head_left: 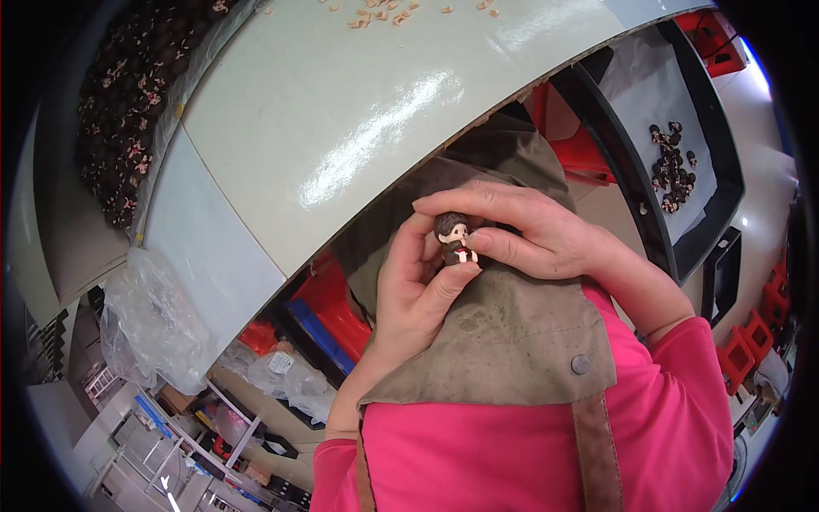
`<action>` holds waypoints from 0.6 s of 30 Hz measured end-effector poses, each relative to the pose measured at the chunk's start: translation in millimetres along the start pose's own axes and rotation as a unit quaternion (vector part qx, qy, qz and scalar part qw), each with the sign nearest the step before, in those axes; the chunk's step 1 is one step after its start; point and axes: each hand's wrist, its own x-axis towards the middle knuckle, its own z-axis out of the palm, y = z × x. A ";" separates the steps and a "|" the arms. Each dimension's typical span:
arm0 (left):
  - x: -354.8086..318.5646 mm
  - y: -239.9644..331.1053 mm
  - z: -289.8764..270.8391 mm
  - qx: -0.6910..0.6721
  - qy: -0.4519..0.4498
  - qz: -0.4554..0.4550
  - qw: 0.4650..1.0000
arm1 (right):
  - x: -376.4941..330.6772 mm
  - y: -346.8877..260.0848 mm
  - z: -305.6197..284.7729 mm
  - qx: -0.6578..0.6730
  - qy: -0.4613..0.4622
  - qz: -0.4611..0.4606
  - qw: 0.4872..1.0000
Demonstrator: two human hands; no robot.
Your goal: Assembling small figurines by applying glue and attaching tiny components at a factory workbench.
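A small toy figurine (454, 238) with dark brown hair, a pale face and a dark body sits upright between my two hands, above the lap of my olive apron. My left hand (415, 277) is closed round its lower side, with the thumb at its feet. From the other side my right hand (529, 229) grips it, its thumb pressed to the figure's side near the face and its fingers arched over the head. The right fingertips behind the figurine are partly hidden.
A pale table (341, 111) lies ahead, with small peach-coloured pieces (380, 12) at its far edge. At far left is a heap of dark figurines (128, 102) on plastic. A black tray (725, 162) with several figurines stands at right. Plastic bags (153, 320) hang at the table's left corner.
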 end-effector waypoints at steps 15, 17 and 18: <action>-4.5 -4.5 -4.3 0.081 0.007 0.079 0.994 | 1.8 1.6 9.1 0.141 -0.031 0.019 0.989; -5.3 -4.3 -5.4 0.091 0.007 0.090 0.992 | 2.6 1.5 10.1 0.142 -0.032 0.010 0.989; -5.5 -4.2 -5.6 0.103 0.005 0.100 0.990 | 2.6 0.9 10.8 0.135 -0.027 0.017 0.990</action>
